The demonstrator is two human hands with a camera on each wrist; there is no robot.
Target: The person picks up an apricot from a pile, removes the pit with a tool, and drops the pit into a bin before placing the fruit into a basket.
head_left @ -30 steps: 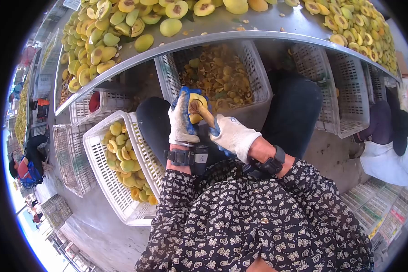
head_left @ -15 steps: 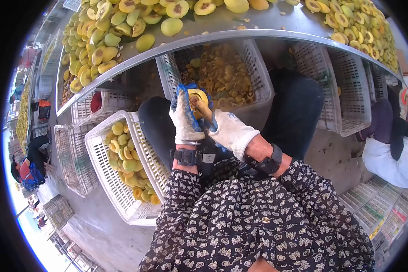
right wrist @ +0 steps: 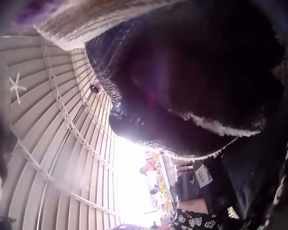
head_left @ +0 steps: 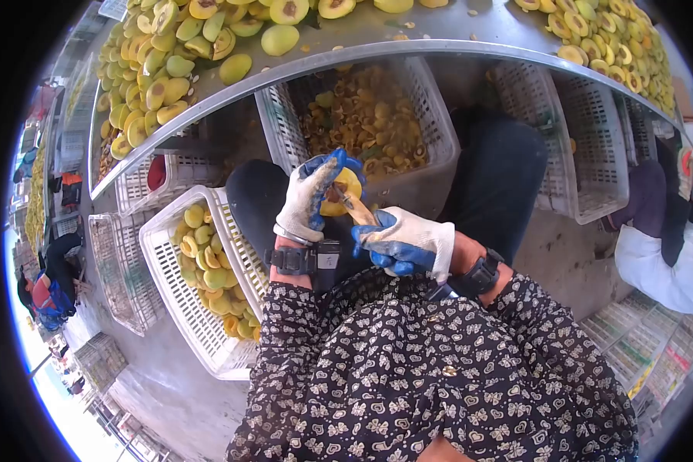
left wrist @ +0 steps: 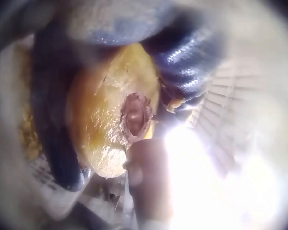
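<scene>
While the left hand [head_left: 304, 199] grips 1 yellow stone-fruit half [head_left: 349, 185], cut face exposed, the right hand [head_left: 410, 242] holds 1 wooden-handled tool [head_left: 359, 209] aslant between itself and the fruit, far end at the fruit, contact not discernible. Fruit: oval, long axis near-upright in the left wrist view, flesh wet and glossy, centre brown, rough-rimmed. Gloves [head_left: 430, 237]: 2, white knit, blue-coated, on the near side of the metal table [head_left: 439, 27].
</scene>
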